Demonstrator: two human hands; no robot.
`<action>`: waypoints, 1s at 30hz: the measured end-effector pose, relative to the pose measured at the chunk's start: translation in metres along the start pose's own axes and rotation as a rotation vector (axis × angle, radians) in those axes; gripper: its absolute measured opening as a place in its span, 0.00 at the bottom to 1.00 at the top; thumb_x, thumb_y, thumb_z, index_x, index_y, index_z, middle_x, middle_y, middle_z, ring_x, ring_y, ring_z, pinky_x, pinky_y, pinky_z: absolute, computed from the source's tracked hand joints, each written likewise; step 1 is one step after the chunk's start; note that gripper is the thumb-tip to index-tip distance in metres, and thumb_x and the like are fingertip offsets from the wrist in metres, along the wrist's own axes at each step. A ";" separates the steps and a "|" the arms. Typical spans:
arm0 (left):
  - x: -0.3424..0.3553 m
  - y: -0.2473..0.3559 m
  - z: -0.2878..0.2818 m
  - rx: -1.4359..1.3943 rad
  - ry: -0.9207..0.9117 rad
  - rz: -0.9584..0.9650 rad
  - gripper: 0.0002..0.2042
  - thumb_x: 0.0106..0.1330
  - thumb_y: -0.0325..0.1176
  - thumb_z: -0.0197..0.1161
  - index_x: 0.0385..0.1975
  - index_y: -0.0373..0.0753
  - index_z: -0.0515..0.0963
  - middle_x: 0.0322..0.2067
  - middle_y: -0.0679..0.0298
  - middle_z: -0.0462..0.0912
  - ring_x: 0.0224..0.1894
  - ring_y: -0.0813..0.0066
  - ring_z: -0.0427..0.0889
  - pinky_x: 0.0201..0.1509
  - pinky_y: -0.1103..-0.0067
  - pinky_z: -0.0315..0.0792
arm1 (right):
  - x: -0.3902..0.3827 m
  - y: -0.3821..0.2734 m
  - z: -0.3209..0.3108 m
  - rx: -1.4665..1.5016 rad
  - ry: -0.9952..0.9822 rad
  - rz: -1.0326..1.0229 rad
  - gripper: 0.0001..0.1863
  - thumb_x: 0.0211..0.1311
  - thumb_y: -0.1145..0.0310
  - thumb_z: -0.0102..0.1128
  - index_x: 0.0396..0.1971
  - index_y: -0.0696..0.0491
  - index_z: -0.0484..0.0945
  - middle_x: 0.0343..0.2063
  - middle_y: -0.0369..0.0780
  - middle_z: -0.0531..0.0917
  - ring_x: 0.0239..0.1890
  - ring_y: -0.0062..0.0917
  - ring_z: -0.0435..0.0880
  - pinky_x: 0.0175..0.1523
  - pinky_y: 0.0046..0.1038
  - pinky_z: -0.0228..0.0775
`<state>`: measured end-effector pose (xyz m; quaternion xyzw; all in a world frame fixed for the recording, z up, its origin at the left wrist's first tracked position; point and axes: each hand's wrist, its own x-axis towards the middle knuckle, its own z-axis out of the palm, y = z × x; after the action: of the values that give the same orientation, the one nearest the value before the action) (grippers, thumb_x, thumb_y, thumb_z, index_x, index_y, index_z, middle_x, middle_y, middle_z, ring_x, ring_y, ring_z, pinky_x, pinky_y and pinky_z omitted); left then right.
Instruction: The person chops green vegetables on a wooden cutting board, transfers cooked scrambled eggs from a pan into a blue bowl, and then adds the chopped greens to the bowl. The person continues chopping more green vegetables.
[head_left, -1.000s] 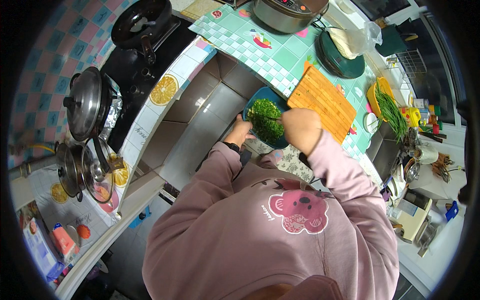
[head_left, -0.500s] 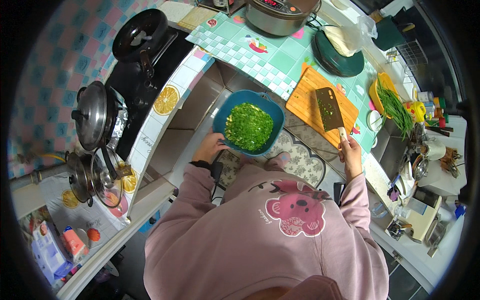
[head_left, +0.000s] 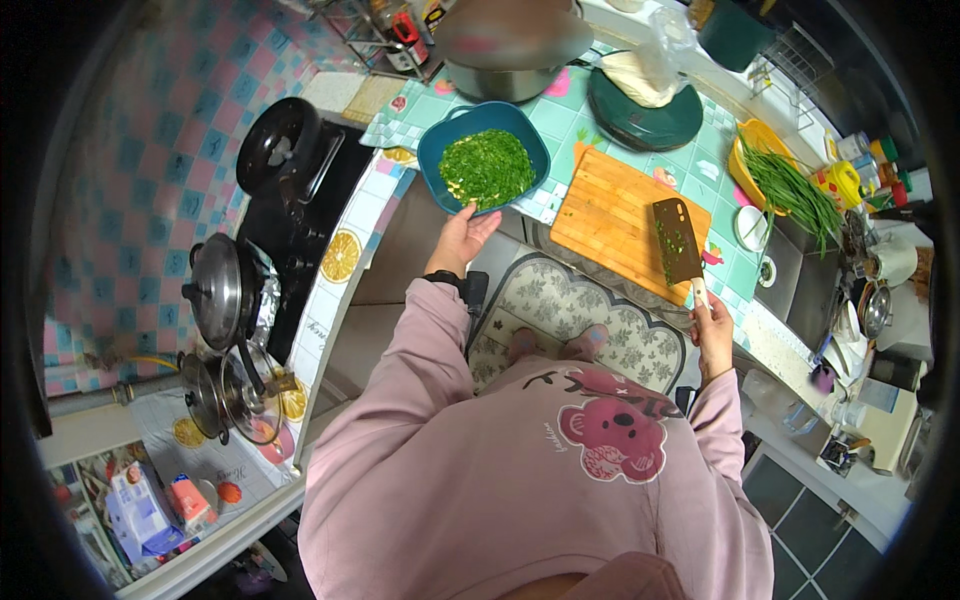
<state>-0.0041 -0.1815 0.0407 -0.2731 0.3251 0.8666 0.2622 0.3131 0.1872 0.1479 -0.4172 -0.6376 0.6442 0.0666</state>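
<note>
A blue bowl (head_left: 429,172) filled with finely chopped greens (head_left: 487,168) is at the front edge of the counter, partly over it. My left hand (head_left: 464,238) holds the bowl by its near rim, thumb up at the edge and the other fingers partly under it. At the right, my right hand (head_left: 713,332) is closed round the pale handle of a cleaver (head_left: 679,240). Bits of green stick to the dark blade, which is above the right edge of a wooden cutting board (head_left: 612,212). Whether the blade touches the board I cannot tell.
Behind the bowl stands a rice cooker (head_left: 510,60). A dark green plate (head_left: 640,128) bears pale dough. Long green stalks fill a yellow basket (head_left: 742,165) by the sink (head_left: 800,285). At left, a stove (head_left: 290,215) carries a wok (head_left: 262,150) and a lidded pan (head_left: 215,290).
My left hand has moved the bowl forward, from in front of my body to the counter edge. The cleaver has shifted slightly toward the board's right edge. The view has shifted too.
</note>
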 end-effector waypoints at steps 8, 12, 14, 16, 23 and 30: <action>-0.022 -0.068 0.044 0.361 0.143 -0.080 0.16 0.70 0.32 0.48 0.53 0.30 0.62 0.47 0.41 0.77 0.43 0.49 0.81 0.49 0.63 0.79 | 0.027 0.018 -0.036 -0.759 0.202 -0.569 0.27 0.55 0.73 0.60 0.58 0.45 0.73 0.38 0.45 0.81 0.40 0.41 0.81 0.46 0.36 0.73; -0.045 -0.097 0.077 0.530 0.020 -0.144 0.13 0.70 0.33 0.50 0.49 0.31 0.67 0.44 0.44 0.80 0.42 0.57 0.83 0.45 0.70 0.80 | 0.058 0.029 -0.025 -0.902 0.208 -0.678 0.28 0.54 0.77 0.57 0.57 0.41 0.73 0.35 0.43 0.77 0.34 0.42 0.79 0.41 0.40 0.72; -0.053 -0.108 0.098 0.577 -0.048 -0.166 0.12 0.70 0.33 0.51 0.47 0.32 0.68 0.42 0.46 0.81 0.40 0.60 0.83 0.44 0.71 0.80 | 0.073 0.039 -0.018 -0.949 0.182 -0.676 0.28 0.53 0.78 0.56 0.56 0.41 0.74 0.33 0.43 0.76 0.34 0.41 0.78 0.40 0.40 0.72; -0.060 -0.118 0.116 0.625 -0.082 -0.142 0.12 0.70 0.33 0.52 0.48 0.32 0.70 0.40 0.48 0.83 0.36 0.64 0.84 0.42 0.74 0.80 | 0.082 0.050 -0.012 -0.908 0.176 -0.767 0.29 0.51 0.78 0.56 0.56 0.40 0.75 0.32 0.42 0.76 0.35 0.40 0.78 0.39 0.39 0.71; -0.054 -0.134 0.153 0.766 -0.157 -0.141 0.13 0.71 0.32 0.49 0.51 0.33 0.69 0.39 0.51 0.83 0.34 0.67 0.84 0.40 0.76 0.80 | 0.090 0.073 0.002 -0.970 0.059 -0.668 0.29 0.54 0.80 0.52 0.58 0.42 0.71 0.34 0.43 0.75 0.34 0.40 0.79 0.39 0.39 0.72; -0.010 -0.141 0.175 0.817 -0.231 -0.258 0.12 0.72 0.31 0.48 0.50 0.34 0.70 0.38 0.52 0.83 0.33 0.68 0.83 0.38 0.76 0.80 | 0.086 0.060 -0.002 -1.069 -0.091 -0.539 0.30 0.57 0.76 0.54 0.61 0.42 0.67 0.38 0.43 0.75 0.37 0.40 0.80 0.42 0.38 0.74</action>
<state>0.0386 0.0311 0.1000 -0.0870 0.5727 0.6519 0.4893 0.2861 0.2314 0.0571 -0.1882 -0.9589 0.2117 -0.0189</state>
